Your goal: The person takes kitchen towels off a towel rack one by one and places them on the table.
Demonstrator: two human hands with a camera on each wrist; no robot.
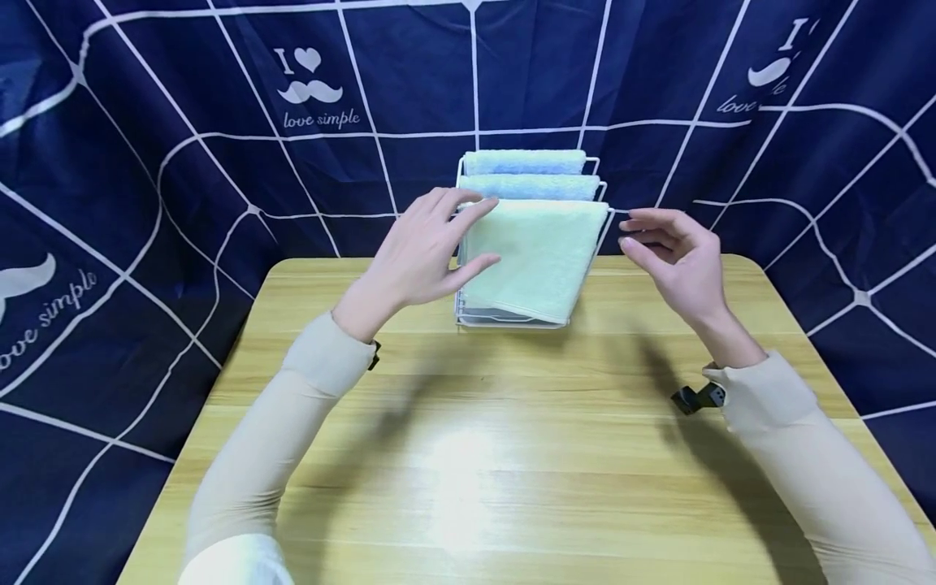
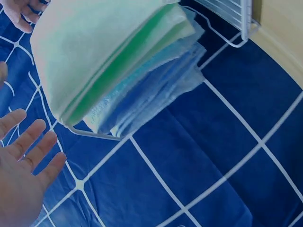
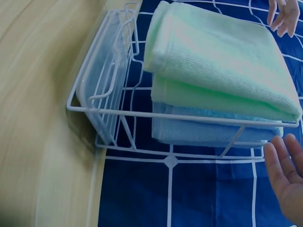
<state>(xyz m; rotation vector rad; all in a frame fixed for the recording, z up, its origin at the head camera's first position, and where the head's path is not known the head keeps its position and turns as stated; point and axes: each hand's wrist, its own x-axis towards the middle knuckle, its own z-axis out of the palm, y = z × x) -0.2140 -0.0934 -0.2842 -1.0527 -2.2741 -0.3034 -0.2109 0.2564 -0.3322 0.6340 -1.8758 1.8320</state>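
Observation:
A white wire rack stands at the back of the table, with towels draped over its tiers. In front hangs a folded pale green towel; behind it are a light blue towel and another blue towel. My left hand is at the rack's left side, fingers extended, its fingertips overlapping the green towel's upper left corner in the head view. The left wrist view shows these fingers spread beside the towels. To the right of the rack, my right hand hovers with loosely bent fingers, holding nothing.
Under the towels, a pale tray sits in the rack's base. The wooden table reaches toward me. Navy cloth with white lines hangs behind and on both sides. Each wrist wears a black device, such as the right one.

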